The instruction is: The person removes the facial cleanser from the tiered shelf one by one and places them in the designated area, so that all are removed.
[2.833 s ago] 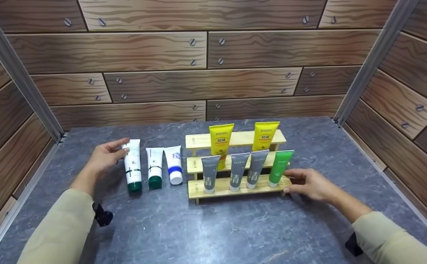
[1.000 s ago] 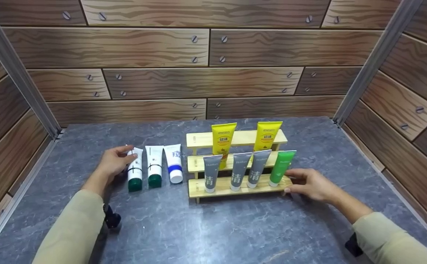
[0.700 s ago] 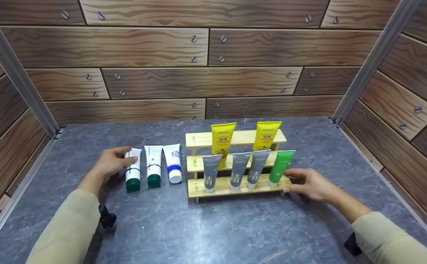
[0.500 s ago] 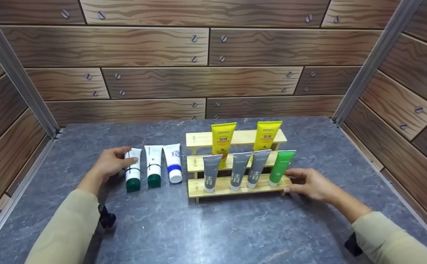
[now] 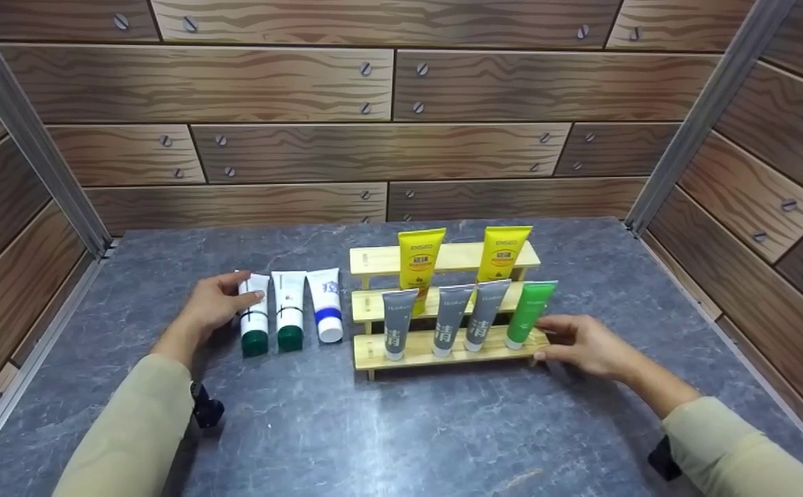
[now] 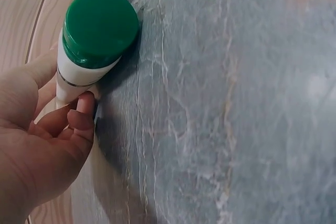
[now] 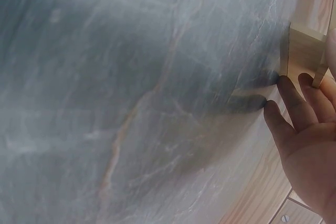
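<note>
My left hand [image 5: 212, 307] grips the upper part of a white tube with a green cap [image 5: 254, 331], thumb on its face. In the left wrist view the green cap [image 6: 101, 27] points at the camera, and the fingers [image 6: 84, 108] curl by the tube's narrow end. Beside it are another green-capped white tube [image 5: 290, 304] and a white tube with a blue band [image 5: 325, 297]. My right hand [image 5: 591, 345] holds the right end of a three-step wooden display rack [image 5: 415, 355], thumb at the front. Its fingertips reach the tabletop by the rack's leg in the right wrist view.
Two yellow tubes [image 5: 421, 259] stand higher on the rack. Three grey tubes [image 5: 398, 321] and a green tube [image 5: 531, 310] stand on its lowest step. Wood-patterned panels [image 5: 305, 152] wall in the grey marbled table [image 5: 374, 435] at the back and sides.
The left hand has moved slightly right and lowered the held tube, which earlier stood out taller, into line with the two beside it. The right hand has stayed at the rack.
</note>
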The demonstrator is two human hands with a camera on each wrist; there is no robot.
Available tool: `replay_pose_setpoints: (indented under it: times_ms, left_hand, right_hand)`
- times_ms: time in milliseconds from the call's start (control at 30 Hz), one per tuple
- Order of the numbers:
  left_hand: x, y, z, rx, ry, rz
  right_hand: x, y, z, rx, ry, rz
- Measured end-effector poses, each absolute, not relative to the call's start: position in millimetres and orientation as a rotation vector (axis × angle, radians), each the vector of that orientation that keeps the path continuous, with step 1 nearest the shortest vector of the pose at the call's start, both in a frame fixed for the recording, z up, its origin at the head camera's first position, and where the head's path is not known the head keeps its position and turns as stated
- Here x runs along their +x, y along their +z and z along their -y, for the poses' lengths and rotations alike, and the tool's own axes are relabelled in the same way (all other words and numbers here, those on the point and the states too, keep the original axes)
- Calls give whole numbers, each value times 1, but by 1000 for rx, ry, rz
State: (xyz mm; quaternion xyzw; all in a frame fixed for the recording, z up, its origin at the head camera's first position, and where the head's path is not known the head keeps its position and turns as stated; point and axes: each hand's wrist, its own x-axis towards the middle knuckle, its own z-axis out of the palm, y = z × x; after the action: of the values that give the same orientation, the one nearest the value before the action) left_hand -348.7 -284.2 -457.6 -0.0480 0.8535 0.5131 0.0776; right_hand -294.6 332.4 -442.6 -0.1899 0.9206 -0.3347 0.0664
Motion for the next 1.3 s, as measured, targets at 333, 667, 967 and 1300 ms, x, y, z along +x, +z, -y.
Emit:
replay_pose_setpoints:
  times_ms: [333,667,967,1300]
  left_hand:
    - [-344,-458,287,-144,1539,-2589]
    - [-333,-447,295,-129,1537,-2564]
    - [-325,-433,304,-83,1490,-2640]
    - [-315,-407,310,-20,1459,-2688]
  right_hand:
    - [-295,-443,-333,-596,-1018,-2774]
    - [-294,-443,-331,-650,-1083,-2742]
    - [-295,-444,-333,-618,-1038,-2761]
    - [-297,-445,-333,-620,-1039,-2760]
